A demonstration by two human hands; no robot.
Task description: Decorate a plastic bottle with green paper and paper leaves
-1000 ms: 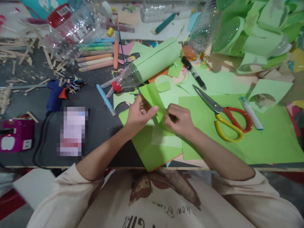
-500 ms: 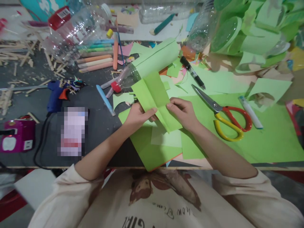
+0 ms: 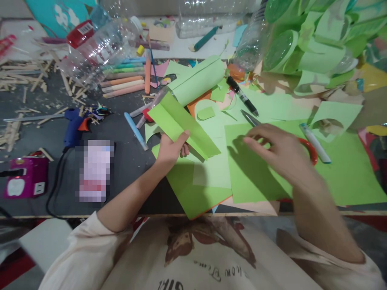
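Observation:
My left hand pinches a creased bright green paper between thumb and fingers, holding it above the table. My right hand is over the scissors, fingers apart and slightly bent, with nothing seen in it. Of the scissors, only part of the blades and a piece of the red handle show; the hand hides the rest. Behind the held paper lies a plastic bottle wrapped in pale green paper. Green sheets spread under both hands.
A black marker and a white pen lie near the scissors. To the left are a blue glue gun, a phone and a magenta box. Clear bottles and green paper-covered pieces stand at the back.
My right hand has let go of the green paper and moved right, over the scissors. My left hand keeps the paper, which has shifted slightly left and turned.

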